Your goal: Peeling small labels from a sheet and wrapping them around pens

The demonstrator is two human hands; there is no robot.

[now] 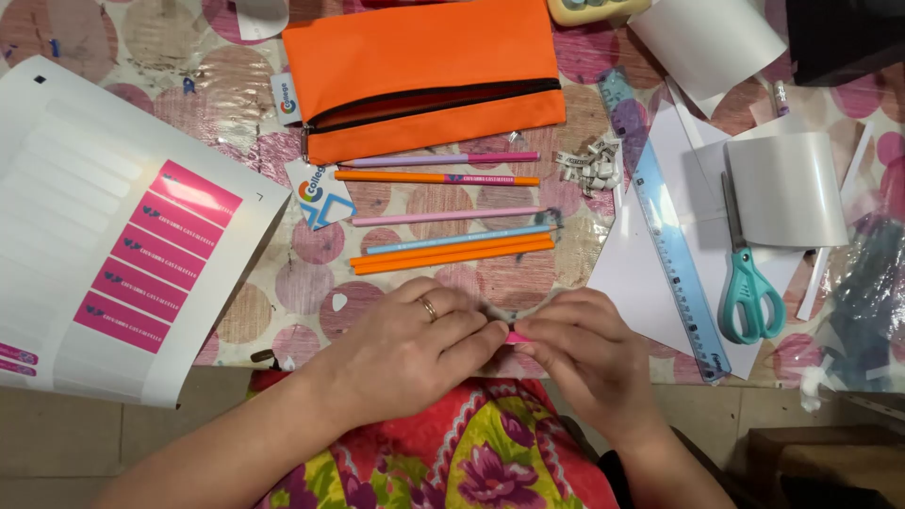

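Observation:
My left hand and my right hand meet at the table's near edge, fingertips pinched together on a small pink sticker; most of it is hidden by my fingers. A ring sits on my left hand. Just beyond my hands lie several pencils in orange, blue, pink and purple, lined up side by side. An open orange pencil case lies behind them. A white sticker sheet with pink labels rests at the left, overhanging the table edge.
A blue transparent ruler and teal-handled scissors lie on white paper at the right. A curled white sheet sits beside them, with small paper scraps near the ruler's top. The tablecloth has pink circles.

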